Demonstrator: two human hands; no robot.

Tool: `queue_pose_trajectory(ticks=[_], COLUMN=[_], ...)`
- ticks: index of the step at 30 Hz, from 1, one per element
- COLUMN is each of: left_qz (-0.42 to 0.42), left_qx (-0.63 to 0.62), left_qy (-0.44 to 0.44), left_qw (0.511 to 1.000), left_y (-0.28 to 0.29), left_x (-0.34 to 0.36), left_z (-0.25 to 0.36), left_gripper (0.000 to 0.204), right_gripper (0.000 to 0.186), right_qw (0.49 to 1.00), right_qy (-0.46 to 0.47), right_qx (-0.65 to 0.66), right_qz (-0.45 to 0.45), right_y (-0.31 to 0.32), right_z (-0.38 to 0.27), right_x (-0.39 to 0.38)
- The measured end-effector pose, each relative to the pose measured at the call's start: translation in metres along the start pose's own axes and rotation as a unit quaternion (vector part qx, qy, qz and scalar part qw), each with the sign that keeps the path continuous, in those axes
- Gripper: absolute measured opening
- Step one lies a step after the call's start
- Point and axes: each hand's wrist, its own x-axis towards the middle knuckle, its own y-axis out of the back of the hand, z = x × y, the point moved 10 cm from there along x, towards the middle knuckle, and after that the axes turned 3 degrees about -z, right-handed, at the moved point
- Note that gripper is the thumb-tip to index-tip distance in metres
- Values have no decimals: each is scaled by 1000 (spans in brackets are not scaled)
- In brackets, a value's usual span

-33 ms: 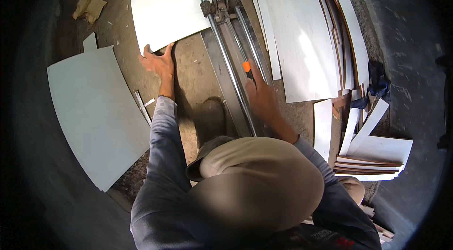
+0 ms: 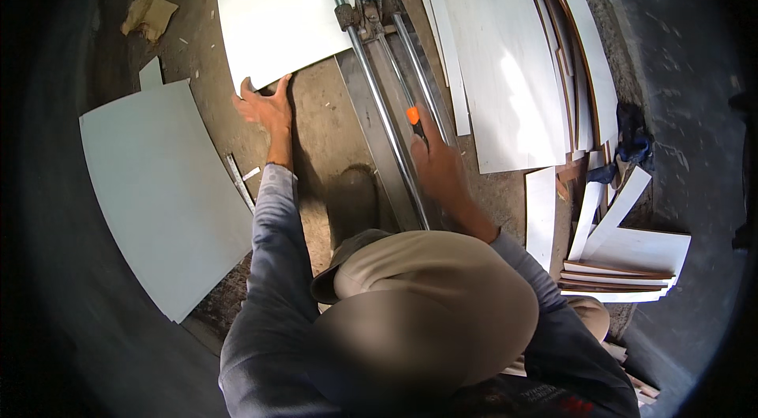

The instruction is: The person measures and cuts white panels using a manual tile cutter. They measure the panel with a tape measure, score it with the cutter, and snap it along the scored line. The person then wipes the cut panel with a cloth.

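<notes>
A manual tile cutter with two steel rails stands on the floor in front of me, and a large white tile lies across its far part. At the tile's near left corner is my left hand, thumb and fingers spread wide, their tips touching its near edge. My right hand is wrapped round the cutter's black and orange handle, between the rails and close to me. The cutting wheel is too small to make out beneath the carriage.
Stacked grey-white tiles lie at left, beside a light ruler-like strip. On the right are a white tile stack, cut strips and more tile pieces. Torn cardboard lies far left; a dark cloth sits far right.
</notes>
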Motion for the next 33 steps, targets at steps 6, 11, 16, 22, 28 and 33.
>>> queue_pose_trajectory(ticks=[6,11,16,22,28,33], left_qz=[4,17,6,14,-69,46], left_qx=[-35,1,-19,-33,40,-121], left_qy=[8,-10,-17,-10,70,8], left_qw=[999,1000,1000,999,994,992], left_y=[2,3,5,12,26,50], left_x=[1,4,4,10,18,25], left_z=[1,8,14,22,35,44], left_gripper=[102,99,99,103,103,101], right_gripper=[64,65,61,53,52,60], right_qw=[1000,998,999,990,989,981], right_qy=[-9,36,-10,86,87,109], right_qx=[12,0,40,-33,-24,-100], right_qz=[18,55,12,109,119,127], right_y=[-8,-1,2,17,13,3], right_z=[13,-8,-40,-145,-198,-203], right_x=[8,40,145,322,444,453])
